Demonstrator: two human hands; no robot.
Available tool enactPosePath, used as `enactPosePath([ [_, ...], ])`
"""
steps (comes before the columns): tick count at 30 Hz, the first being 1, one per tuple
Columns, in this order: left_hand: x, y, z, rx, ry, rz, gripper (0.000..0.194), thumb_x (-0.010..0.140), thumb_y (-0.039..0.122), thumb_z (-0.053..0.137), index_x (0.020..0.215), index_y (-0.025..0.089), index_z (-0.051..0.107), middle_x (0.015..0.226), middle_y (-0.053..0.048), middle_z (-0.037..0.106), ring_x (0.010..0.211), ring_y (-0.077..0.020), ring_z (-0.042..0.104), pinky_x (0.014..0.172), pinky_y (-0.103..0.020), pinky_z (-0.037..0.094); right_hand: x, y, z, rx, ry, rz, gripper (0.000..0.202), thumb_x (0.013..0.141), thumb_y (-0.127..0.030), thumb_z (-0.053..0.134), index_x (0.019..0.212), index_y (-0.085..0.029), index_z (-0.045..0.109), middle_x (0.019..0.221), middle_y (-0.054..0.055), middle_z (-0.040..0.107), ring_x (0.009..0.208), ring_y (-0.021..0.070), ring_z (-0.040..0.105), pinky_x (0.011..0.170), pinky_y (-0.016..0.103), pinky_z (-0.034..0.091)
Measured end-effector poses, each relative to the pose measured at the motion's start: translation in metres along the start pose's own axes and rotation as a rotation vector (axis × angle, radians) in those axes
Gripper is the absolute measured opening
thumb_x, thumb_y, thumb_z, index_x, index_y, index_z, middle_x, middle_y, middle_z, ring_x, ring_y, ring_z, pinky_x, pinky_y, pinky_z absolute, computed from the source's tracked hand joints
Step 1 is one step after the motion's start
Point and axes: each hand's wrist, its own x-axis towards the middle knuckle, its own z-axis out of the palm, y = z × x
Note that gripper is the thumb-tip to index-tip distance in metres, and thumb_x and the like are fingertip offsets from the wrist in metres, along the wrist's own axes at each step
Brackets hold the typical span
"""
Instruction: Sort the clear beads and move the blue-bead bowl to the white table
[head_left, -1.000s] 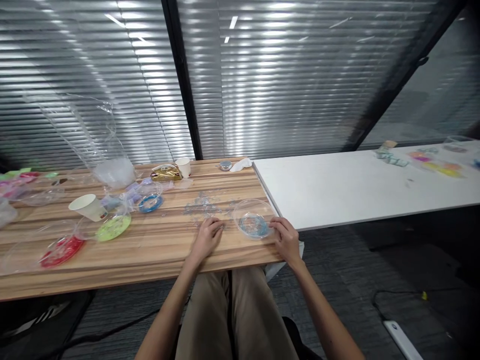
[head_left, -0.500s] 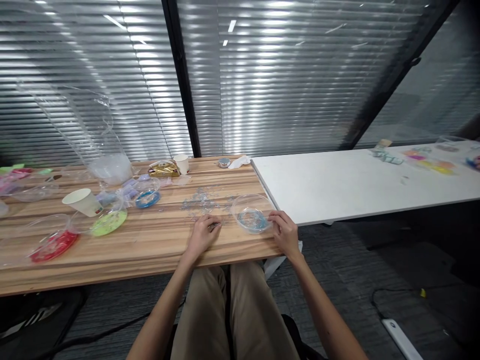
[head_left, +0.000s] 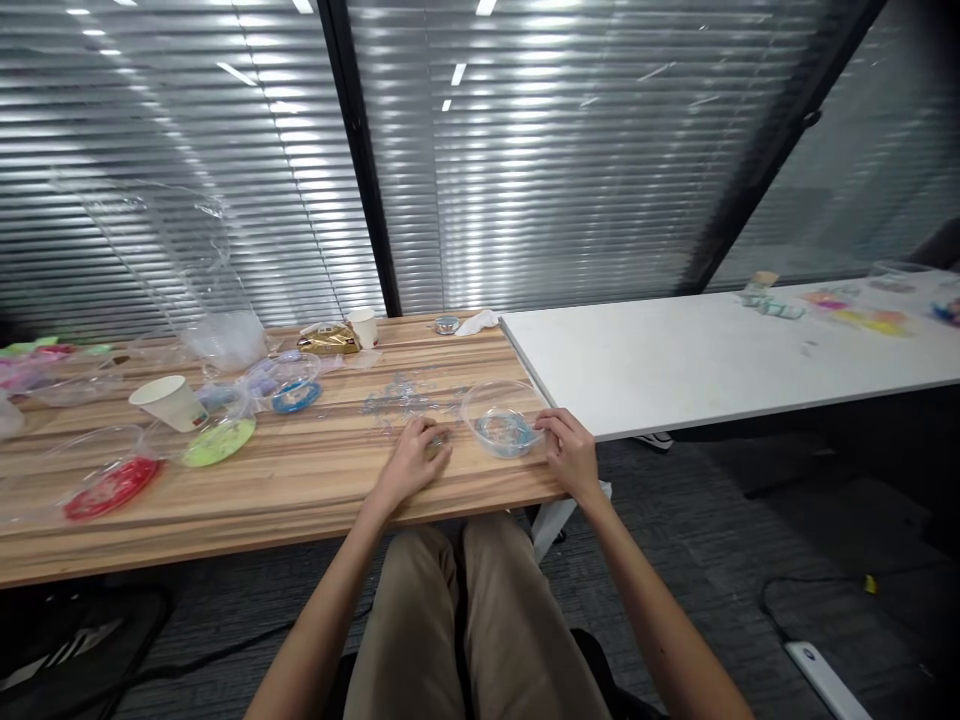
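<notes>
A clear round bowl (head_left: 504, 432) with pale blue pieces at its bottom stands near the front right of the wooden table. The fingers of my right hand (head_left: 568, 450) are pinched at the bowl's right rim. To the left of the bowl, my left hand (head_left: 417, 460) rests low over the wood with its fingers curled; whatever lies between or under the fingertips is too small to make out. Small blue-grey clear pieces (head_left: 405, 396) are scattered just beyond my left hand.
Bowls with red (head_left: 112, 488), green (head_left: 219, 442) and blue (head_left: 296, 396) contents stand left, beside a tilted paper cup (head_left: 169, 402). A gold packet (head_left: 328, 338) and another cup (head_left: 364, 327) are at the back. A white table (head_left: 637, 360) adjoins on the right.
My left hand has shifted slightly right and its fingers have moved a little apart. My right hand remains at the bowl's rim. The camera view has tilted slightly.
</notes>
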Motion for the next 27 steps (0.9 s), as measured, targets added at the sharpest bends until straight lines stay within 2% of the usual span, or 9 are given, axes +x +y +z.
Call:
enactPosePath([
  [9,0.0,-0.004,0.002,-0.05,-0.035,0.044,0.024,0.086,0.027,0.054,0.106,0.017,0.062,0.109,-0.01,0.059,0.106,-0.0244,0.052,0.097,-0.041,0.04,-0.001,-0.001,0.0,0.015,-0.002,0.0,0.027,0.081,-0.002,0.038,0.082,-0.019,0.059,0.091,0.005,0.06,0.086,0.0182,0.059,0.075,0.031,0.048],
  [12,0.0,-0.003,0.0,-0.085,-0.059,0.048,0.024,0.086,0.029,0.055,0.105,0.017,0.064,0.111,-0.01,0.06,0.108,-0.0237,0.053,0.098,-0.04,0.04,-0.004,-0.01,-0.007,0.038,0.012,0.015,0.026,0.083,-0.004,0.038,0.08,-0.019,0.059,0.089,0.005,0.059,0.085,0.0175,0.06,0.075,0.031,0.049],
  [14,0.001,-0.001,-0.003,-0.111,-0.066,0.029,0.023,0.088,0.03,0.052,0.102,0.017,0.066,0.109,-0.01,0.062,0.106,-0.0226,0.056,0.096,-0.038,0.042,-0.012,-0.025,-0.019,0.051,0.019,0.025,0.026,0.083,-0.004,0.039,0.079,-0.019,0.059,0.088,0.005,0.06,0.085,0.0174,0.061,0.074,0.03,0.05],
  [18,0.004,0.001,-0.01,-0.151,-0.074,-0.029,0.034,0.096,0.03,0.036,0.111,0.017,0.064,0.115,-0.009,0.064,0.11,-0.0209,0.057,0.098,-0.038,0.042,-0.049,-0.068,-0.048,0.101,-0.003,0.047,0.026,0.081,-0.002,0.042,0.078,-0.021,0.059,0.088,0.004,0.061,0.083,0.0167,0.061,0.071,0.028,0.05],
  [21,0.004,0.0,-0.01,-0.166,-0.121,-0.036,0.041,0.099,0.032,0.029,0.116,0.017,0.062,0.122,-0.009,0.062,0.115,-0.0206,0.056,0.101,-0.041,0.04,-0.087,-0.095,-0.061,0.195,-0.12,0.067,0.027,0.08,0.0,0.04,0.08,-0.021,0.058,0.089,0.005,0.06,0.082,0.0163,0.061,0.069,0.026,0.051],
  [24,0.001,-0.001,-0.007,-0.171,-0.192,0.012,0.04,0.097,0.035,0.033,0.122,0.018,0.059,0.13,-0.007,0.056,0.123,-0.0197,0.05,0.107,-0.04,0.035,-0.119,-0.107,-0.055,0.237,-0.216,0.067,0.03,0.078,0.002,0.036,0.081,-0.021,0.056,0.087,0.005,0.06,0.081,0.0159,0.061,0.07,0.026,0.051],
  [27,-0.003,0.0,-0.004,-0.163,-0.23,0.057,0.04,0.096,0.034,0.036,0.127,0.018,0.055,0.136,-0.007,0.05,0.129,-0.0186,0.042,0.11,-0.039,0.03,-0.131,-0.107,-0.038,0.24,-0.31,0.06,0.031,0.077,0.003,0.034,0.08,-0.019,0.056,0.086,0.005,0.06,0.079,0.016,0.06,0.069,0.026,0.051],
])
